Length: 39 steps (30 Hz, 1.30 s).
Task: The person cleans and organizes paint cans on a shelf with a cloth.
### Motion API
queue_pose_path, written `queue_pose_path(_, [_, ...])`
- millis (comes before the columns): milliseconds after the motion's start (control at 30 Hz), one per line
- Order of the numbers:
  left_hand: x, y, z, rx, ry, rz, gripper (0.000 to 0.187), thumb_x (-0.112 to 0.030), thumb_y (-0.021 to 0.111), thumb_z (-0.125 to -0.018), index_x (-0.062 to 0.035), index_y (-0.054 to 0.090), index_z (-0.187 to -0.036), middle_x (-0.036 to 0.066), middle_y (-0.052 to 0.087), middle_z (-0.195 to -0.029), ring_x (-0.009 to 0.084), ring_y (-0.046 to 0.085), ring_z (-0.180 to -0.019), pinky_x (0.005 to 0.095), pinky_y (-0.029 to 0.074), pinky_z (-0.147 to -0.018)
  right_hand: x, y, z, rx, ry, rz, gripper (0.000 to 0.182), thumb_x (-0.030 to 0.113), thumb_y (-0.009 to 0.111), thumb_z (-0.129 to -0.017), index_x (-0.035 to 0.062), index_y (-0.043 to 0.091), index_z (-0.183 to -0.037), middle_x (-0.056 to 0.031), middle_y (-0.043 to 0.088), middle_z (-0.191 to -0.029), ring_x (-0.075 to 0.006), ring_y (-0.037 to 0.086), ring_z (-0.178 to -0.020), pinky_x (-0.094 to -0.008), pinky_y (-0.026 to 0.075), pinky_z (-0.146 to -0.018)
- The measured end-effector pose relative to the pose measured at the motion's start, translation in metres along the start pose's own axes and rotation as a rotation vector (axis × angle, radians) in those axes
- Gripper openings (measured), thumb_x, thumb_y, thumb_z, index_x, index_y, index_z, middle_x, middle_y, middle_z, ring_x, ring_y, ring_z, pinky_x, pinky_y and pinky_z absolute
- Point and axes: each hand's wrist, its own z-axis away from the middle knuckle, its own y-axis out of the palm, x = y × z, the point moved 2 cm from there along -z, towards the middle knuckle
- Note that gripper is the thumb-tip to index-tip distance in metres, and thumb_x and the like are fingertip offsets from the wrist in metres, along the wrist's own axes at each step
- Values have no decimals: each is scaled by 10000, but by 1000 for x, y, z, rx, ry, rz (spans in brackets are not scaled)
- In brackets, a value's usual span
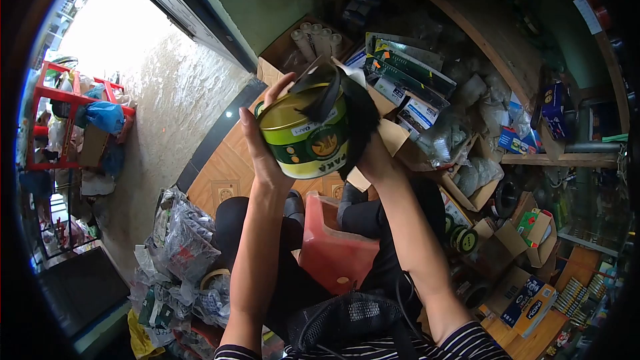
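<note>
My left hand (261,139) grips a green and yellow tin can (303,135) from its left side, holding it up in front of me, tilted. My right hand (373,157) is at the can's right side, closed on a black strap-like piece (355,117) that drapes over the can's top and down its right side. Its fingers are mostly hidden behind the black piece. Below the can, between my knees, stands a red plastic stool (331,248).
Cardboard boxes (400,140) and packaged goods (407,73) are piled ahead and to the right. Plastic bags of items (180,240) lie at the left on the floor. A red rack (67,113) stands by the bright doorway. More boxes (527,300) sit at the lower right.
</note>
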Motion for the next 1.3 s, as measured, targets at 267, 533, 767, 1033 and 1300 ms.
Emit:
queue_pose_path(267, [4, -38, -15, -265, 351, -599, 544, -521, 456, -1077, -32, 580, -1282, 89, 555, -1195, 166, 572, -1077, 303, 458, -951, 4, 23, 10, 78, -484, 886, 1095, 369, 791, -902, -42, 84, -1631, -352, 281, -1590, -459, 324, -1505, -480, 276, -1241])
queue_pose_path(533, [11, -10, 2, 106, 98, -20, 952, -829, 401, -951, -22, 498, -1446, 136, 605, -1340, 216, 614, -1218, 363, 511, -1053, 14, 1, 5, -2, -73, 178, 530, 288, 387, -1138, -46, 393, -1550, -266, 448, -1546, -378, 419, -1472, -425, 315, -1218])
queue_pose_path(767, [23, -26, -10, -168, -60, -52, 861, -761, 401, -996, -6, 602, -1358, 149, 718, -1151, 241, 715, -1020, 381, 570, -990, 11, 13, 12, -17, -442, 810, 1018, 388, 760, -928, -74, 155, -1605, -353, 359, -1539, -461, 372, -1469, -486, 335, -1195])
queue_pose_path(1033, [19, -6, -6, -56, 106, -341, 985, -715, 718, -864, -14, 427, -1491, 125, 522, -1414, 216, 561, -1273, 364, 461, -1075, 12, 1, 0, -43, -328, 499, 836, 353, 688, -1002, -50, 255, -1593, -251, 489, -1481, -313, 517, -1370, -404, 388, -1162])
queue_pose_path(1300, [26, -9, 5, -36, -42, 1, 856, -755, 407, -1003, -25, 536, -1432, 128, 678, -1310, 234, 682, -1156, 390, 564, -1000, 18, -14, -4, -32, -43, 111, 702, 406, 569, -1066, 4, 326, -1588, -165, 491, -1525, -231, 479, -1407, -359, 355, -1181])
